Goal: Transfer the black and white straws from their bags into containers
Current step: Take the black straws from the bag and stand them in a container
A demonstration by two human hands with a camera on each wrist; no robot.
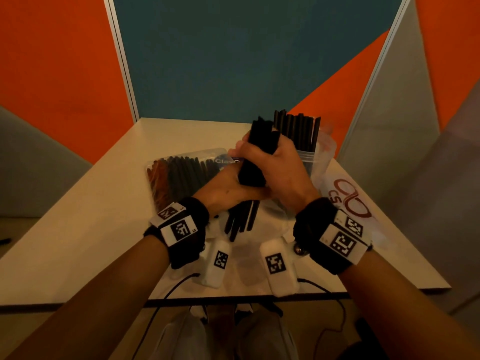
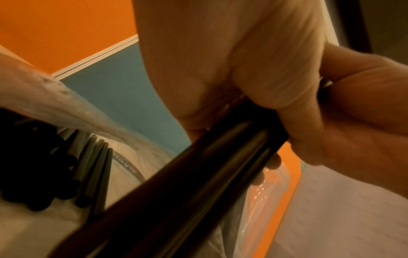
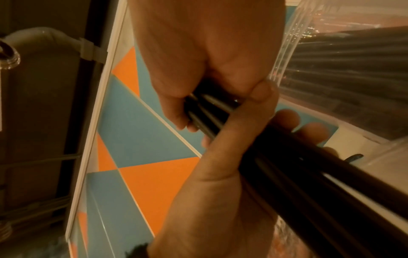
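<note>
Above the middle of the table both hands hold one bundle of black straws (image 1: 261, 136), tilted slightly away from me. My right hand (image 1: 275, 162) grips its upper half and my left hand (image 1: 233, 190) grips it lower down; the bottom ends fan out below. The left wrist view shows the bundle (image 2: 198, 174) running under my left palm (image 2: 220, 61). Just behind the hands, a clear container (image 1: 309, 159) stands with black straws upright in it; it also appears in the right wrist view (image 3: 342, 78). A clear bag of black straws (image 1: 181, 175) lies flat on the left.
A crumpled plastic bag with a red logo (image 1: 348, 201) lies at the right of the white table (image 1: 91, 229). Orange, blue and grey partition walls close in the back and sides. Cables hang below the table's near edge (image 1: 233, 298).
</note>
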